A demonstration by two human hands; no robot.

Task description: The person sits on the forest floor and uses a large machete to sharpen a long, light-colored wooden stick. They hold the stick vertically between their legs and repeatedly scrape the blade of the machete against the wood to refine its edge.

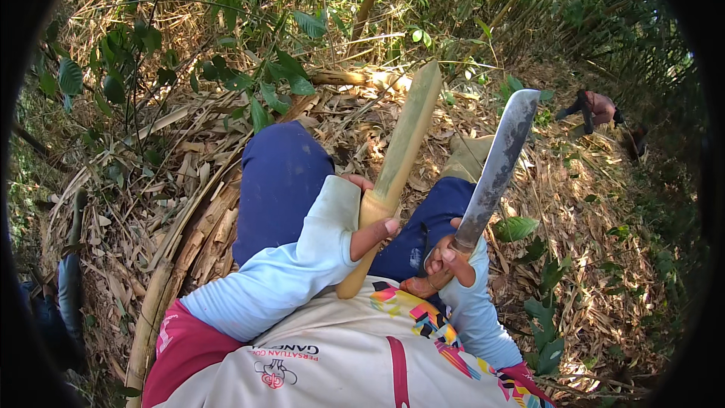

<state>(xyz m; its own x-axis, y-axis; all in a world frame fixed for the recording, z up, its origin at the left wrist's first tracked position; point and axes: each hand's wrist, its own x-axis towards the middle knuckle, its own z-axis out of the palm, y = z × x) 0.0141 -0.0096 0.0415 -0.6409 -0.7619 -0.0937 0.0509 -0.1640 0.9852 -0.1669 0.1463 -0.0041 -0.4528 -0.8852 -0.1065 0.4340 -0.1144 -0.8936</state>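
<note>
My left hand (371,230) is closed round a pale yellow-green piece of bamboo (408,140), flattened, with a pointed top and a ridged joint just above my thumb. Its rounded lower end rests close to my shirt front. In my right hand (447,263) is a machete (498,162), its dark, stained blade tilted up and to the right. My fingers hide most of its handle. Blade and bamboo stand apart, both above my blue-trousered legs (283,174). Light blue sleeves reach partly over both hands.
Dry leaves (581,257) and bamboo litter cover the ground. A long split bamboo length (155,302) curves along my left side. Leafy stems (264,87) rise ahead, and broad green leaves (547,336) stand at right. Other people (598,108) are partly visible at the left and right edges.
</note>
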